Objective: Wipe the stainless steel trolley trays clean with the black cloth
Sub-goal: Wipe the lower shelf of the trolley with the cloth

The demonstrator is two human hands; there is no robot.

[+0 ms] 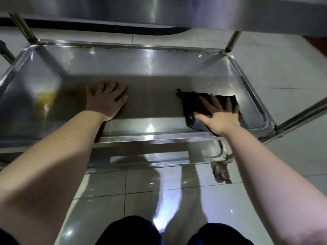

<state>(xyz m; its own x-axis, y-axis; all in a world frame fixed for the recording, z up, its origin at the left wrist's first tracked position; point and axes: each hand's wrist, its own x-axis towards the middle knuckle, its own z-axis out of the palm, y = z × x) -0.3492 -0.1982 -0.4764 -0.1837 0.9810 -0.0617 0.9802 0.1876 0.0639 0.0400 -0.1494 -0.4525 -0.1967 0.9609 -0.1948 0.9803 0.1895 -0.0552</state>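
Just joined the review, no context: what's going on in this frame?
A person is wiping a steel trolley. Their right hand presses a black cloth flat against the middle tray, near its right end, fingers spread. The left hand rests flat on the bare metal further left, holding nothing. A yellowish patch shows at the tray's left end, away from the cloth.

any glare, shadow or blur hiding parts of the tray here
Head view: glare spots dot the shiny stainless steel middle tray, and a broad shadow darkens its centre, where the flat left hand and the right hand pressing the black cloth rest. Head view: the tray's left end looks blurred, with a yellowish patch; wide-angle distortion bows the rims; the glossy grey floor tiles mirror a white light.
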